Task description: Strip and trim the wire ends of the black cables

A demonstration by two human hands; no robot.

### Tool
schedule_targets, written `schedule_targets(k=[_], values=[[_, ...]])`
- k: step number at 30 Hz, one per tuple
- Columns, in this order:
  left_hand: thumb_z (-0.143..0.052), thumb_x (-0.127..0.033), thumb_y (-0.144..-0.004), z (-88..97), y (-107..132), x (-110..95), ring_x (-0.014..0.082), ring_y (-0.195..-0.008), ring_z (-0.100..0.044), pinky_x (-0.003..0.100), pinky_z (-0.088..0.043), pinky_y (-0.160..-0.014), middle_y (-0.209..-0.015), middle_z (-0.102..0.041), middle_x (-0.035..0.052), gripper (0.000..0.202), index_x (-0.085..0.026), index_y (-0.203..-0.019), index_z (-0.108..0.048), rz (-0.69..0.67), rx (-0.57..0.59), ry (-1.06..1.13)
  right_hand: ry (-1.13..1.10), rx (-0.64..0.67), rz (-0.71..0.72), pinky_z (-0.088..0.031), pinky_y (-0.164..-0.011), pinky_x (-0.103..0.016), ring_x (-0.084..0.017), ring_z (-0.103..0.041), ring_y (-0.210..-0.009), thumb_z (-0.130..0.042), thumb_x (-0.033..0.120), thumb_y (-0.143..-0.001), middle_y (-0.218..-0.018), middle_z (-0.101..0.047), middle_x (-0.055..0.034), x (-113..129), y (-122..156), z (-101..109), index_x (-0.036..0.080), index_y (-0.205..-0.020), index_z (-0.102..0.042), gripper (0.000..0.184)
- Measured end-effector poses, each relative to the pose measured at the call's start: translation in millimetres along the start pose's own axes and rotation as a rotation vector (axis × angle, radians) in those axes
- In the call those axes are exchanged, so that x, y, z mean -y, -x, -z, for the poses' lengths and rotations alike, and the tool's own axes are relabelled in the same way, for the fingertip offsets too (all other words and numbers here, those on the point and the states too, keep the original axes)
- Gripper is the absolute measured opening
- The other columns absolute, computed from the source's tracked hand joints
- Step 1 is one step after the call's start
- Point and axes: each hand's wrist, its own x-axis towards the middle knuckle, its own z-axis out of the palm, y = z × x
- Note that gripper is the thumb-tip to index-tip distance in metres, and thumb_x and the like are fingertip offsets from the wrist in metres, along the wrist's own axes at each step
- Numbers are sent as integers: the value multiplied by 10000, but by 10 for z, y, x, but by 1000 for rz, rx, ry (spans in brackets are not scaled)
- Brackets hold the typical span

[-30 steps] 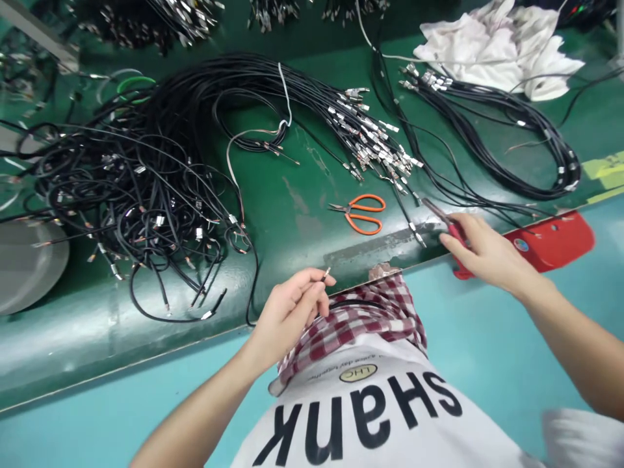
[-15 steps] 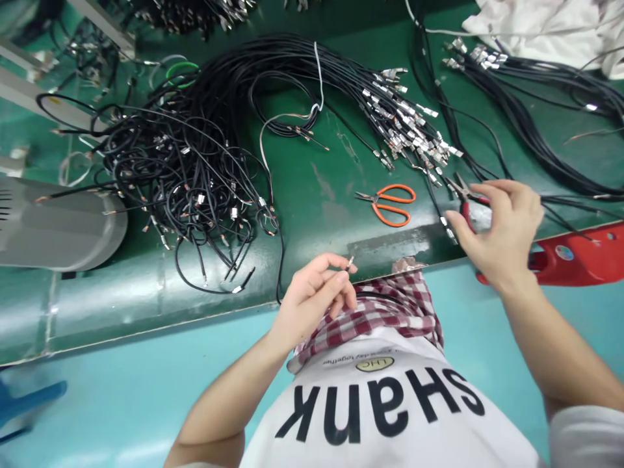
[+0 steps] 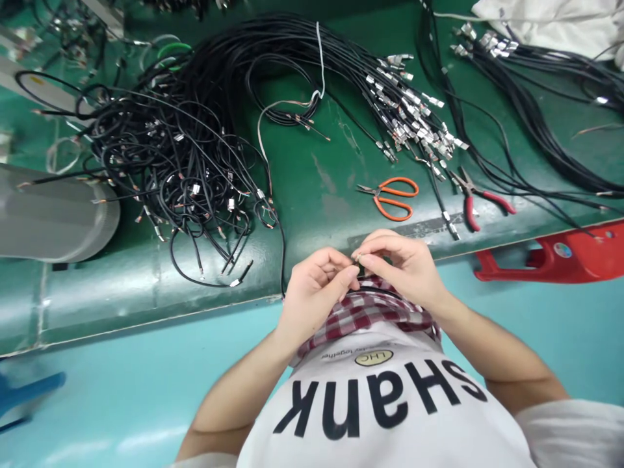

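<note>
My left hand [image 3: 314, 296] and my right hand [image 3: 400, 266] meet in front of my chest, and their fingertips pinch a short black cable end [image 3: 358, 259] with a small metal tip. The fingers hide most of it. Red-handled pliers [image 3: 475, 201] lie on the green bench to the right of my right hand, not touching it. Orange-handled scissors [image 3: 390, 198] lie nearer the middle. Above them spreads a bundle of black cables with metal terminals [image 3: 409, 117], and a tangled pile of black cables [image 3: 180, 175] sits to the left.
The green bench edge [image 3: 146, 305] runs across in front of me, above a teal floor. A red plastic piece [image 3: 560, 257] sits at right, a grey round object [image 3: 53, 214] at left, white cloth [image 3: 546, 16] at top right, and more cables [image 3: 536, 104] at right.
My right hand has let go of the pliers, now lying on the bench, and moved left to join my left hand on the cable end. The view has shifted slightly.
</note>
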Motion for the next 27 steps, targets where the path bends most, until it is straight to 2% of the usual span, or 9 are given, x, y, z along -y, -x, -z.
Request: schedule_targets(k=[3, 8, 13, 15, 23, 27], values=[[-678, -343, -904, -7, -10, 7, 57, -507, -454, 180, -342, -493, -676, -646, 13, 218, -157, -862, -571, -3, 4, 27, 5, 15, -4, -525, -687, -285, -151, -632, -816, -673, 305, -928, -954, -653, -54, -1, 5, -26, 187, -978, -717, 135], [-659, -348, -920, -32, -39, 37, 57, -492, -452, 191, -330, -486, -667, -645, 15, 225, -151, -855, -571, 23, 30, 66, 73, -35, 11, -532, -722, -268, -141, -617, -834, -605, 264, -962, -931, -603, -44, -9, 20, -84, 176, -949, -650, 99], [-650, -369, -928, -15, -50, 87, 64, -491, -462, 196, -333, -481, -688, -662, 23, 231, -157, -880, -575, 43, 49, 110, -109, 33, -135, -547, -609, -231, -88, -612, -669, -613, 330, -965, -977, -569, -31, -27, 26, -68, 177, -982, -636, 155], [-651, -373, -927, -6, -48, 96, 68, -495, -471, 197, -339, -482, -687, -663, 23, 230, -160, -886, -574, 44, 46, 118, -125, 48, -148, -547, -600, -229, -83, -608, -655, -644, 351, -947, -984, -571, -32, -35, 22, -51, 174, -997, -649, 184], [-640, -315, -945, 10, -73, 108, 42, -513, -449, 160, -307, -475, -672, -623, -2, 172, -156, -902, -588, 21, 60, 134, -71, 11, -1, -504, -535, -208, -54, -590, -597, -653, 229, -941, -956, -580, -26, -43, -5, -55, 150, -963, -675, 85], [-756, -219, -848, 4, -103, 138, 55, -605, -549, 141, -382, -527, -692, -594, -33, 194, -177, -939, -590, -53, 15, 193, -24, -13, 55, -513, -543, -207, -60, -595, -619, -622, 185, -950, -942, -576, -28, -18, -2, -87, 140, -950, -662, 60]])
